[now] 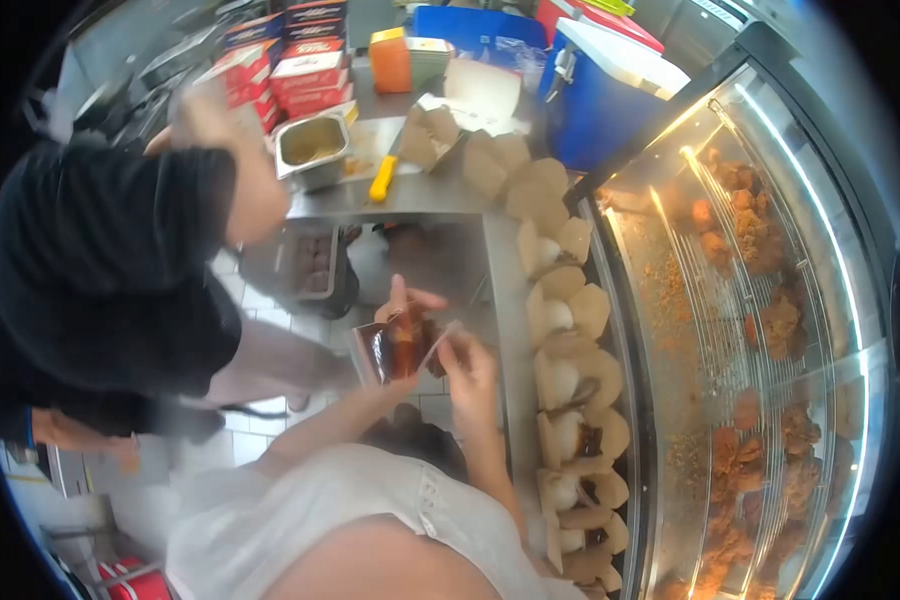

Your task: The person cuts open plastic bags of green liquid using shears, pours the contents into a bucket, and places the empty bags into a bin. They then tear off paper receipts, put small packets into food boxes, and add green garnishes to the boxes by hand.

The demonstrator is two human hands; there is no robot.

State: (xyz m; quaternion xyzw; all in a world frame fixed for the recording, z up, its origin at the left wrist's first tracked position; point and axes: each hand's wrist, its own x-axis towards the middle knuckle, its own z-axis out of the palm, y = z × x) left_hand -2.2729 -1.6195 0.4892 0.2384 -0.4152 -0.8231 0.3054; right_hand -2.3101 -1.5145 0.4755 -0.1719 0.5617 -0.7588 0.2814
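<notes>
My left hand point(406, 362) holds a shiny dark brown packet point(377, 352) in front of my body, above the floor by the steel counter. A reddish-brown part of it lies over my palm, and two fingers stick out past it. My right hand point(470, 372) is closed in a pinch on a thin pale edge at the packet's right side. Blur hides what is printed on it and whether it is torn. Nearest to my right hand, open brown cardboard boxes point(568, 388) stand in a row along the counter, several holding white and dark brown contents.
At left a person in a black shirt point(110, 260) leans at the counter. A metal container point(312, 148), a yellow-handled tool point(382, 180) and red boxes point(310, 70) are at the back. A lit glass cabinet point(760, 330) with fried food stands right, near a blue cooler point(592, 105).
</notes>
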